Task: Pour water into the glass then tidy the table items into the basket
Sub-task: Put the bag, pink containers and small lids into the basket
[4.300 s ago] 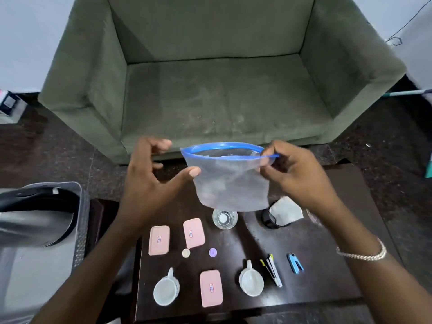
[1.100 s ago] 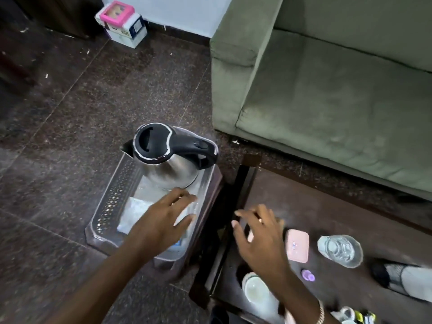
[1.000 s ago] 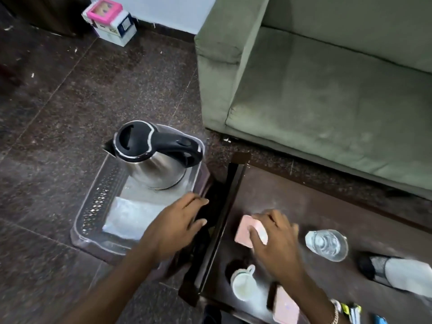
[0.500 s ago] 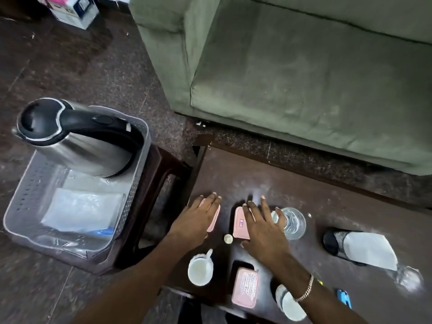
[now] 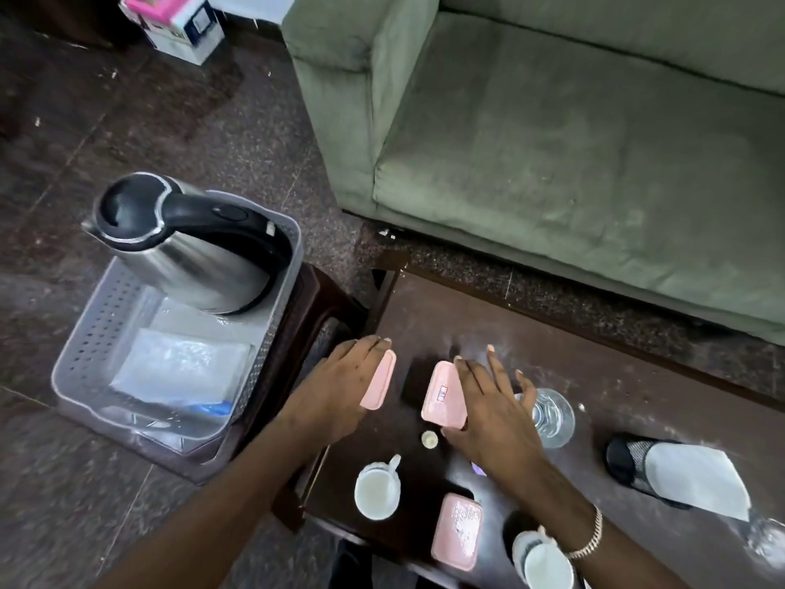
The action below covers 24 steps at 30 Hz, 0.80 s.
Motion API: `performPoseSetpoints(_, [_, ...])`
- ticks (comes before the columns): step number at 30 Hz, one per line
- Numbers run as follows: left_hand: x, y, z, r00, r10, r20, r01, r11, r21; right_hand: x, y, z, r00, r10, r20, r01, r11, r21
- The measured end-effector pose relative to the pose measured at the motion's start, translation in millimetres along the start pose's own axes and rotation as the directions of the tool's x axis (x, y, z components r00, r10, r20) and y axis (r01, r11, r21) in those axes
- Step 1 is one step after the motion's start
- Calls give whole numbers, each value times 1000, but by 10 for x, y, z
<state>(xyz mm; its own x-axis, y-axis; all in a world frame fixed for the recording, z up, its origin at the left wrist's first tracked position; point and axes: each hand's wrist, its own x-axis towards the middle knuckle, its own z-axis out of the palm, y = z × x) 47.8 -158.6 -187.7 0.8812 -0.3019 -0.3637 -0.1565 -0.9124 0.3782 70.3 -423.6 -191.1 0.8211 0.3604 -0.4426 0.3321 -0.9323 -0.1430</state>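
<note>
Pink cases (image 5: pixel 378 379) tilt up, one pinched in each hand: left (image 5: pixel 340 386), right (image 5: pixel 488 412). Best lift both clear of the glass (image 5: pixel 552 418), then swing to the basket (image 5: pixel 280 265).

left pink box (image 5: pixel 378 386): its left half lies under the left hand (image 5: pixel 340 386).
middle pink box (image 5: pixel 443 396): the right hand (image 5: pixel 492 423) covers its 3 o'clock edge; the label print is too small to read.
purple disc (image 5: pixel 478 468): only a sliver shows past the right wrist.
lower cup (image 5: pixel 541 565): cut by the 6 o'clock edge.
glass (image 5: pixel 552 414): fingers hide its 9 o'clock rim.
</note>
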Motion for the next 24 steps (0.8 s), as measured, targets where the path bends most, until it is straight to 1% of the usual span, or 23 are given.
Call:
performPoseSetpoints(3, [-222, -179, -523, 994, 19, -112, -27, 997, -76, 89, -249, -360, 996, -26, -87, 35, 994, 99])
performPoseSetpoints(5, [-406, -357, -868, 989, -6, -149, -12, 992, -122, 173, -511, -605, 991, -53, -123, 73, 985, 159])
performPoseSetpoints(7, [-631, -583, -1154, 983, -42, -177, 20, 992, -124, 246, -843, -804, 984, -103, -148, 133, 968, 212])
performPoseSetpoints(10, [-955, -927, -1438, 977, -106, -184, 92, 992, -84, 341, -1366, -1030, 964, -175, -200, 231, 924, 304])
performPoseSetpoints(13, [-1262, -1296, -1572, 973, -196, -123, 185, 978, -97, 434, -1960, -1126, 942, -238, -235, 310, 885, 347])
performPoseSetpoints(15, [-1421, -1516, -1566, 967, -241, -77, 233, 967, -108, 463, -2332, -1086, 932, -284, -227, 347, 882, 320])
performPoseSetpoints(18, [-1543, -1755, -1461, 960, -281, 5, 280, 955, -98, 498, -2769, -870, 914, -348, -207, 391, 893, 223])
performPoseSetpoints(21, [-1553, -1918, -1318, 969, -238, 67, 244, 962, -123, 558, -2994, -631, 914, -373, -156, 393, 911, 123])
performPoseSetpoints(24, [-1541, -2106, -1190, 973, -216, 82, 222, 971, -84, 626, -3093, -466, 925, -362, -116, 371, 926, 68])
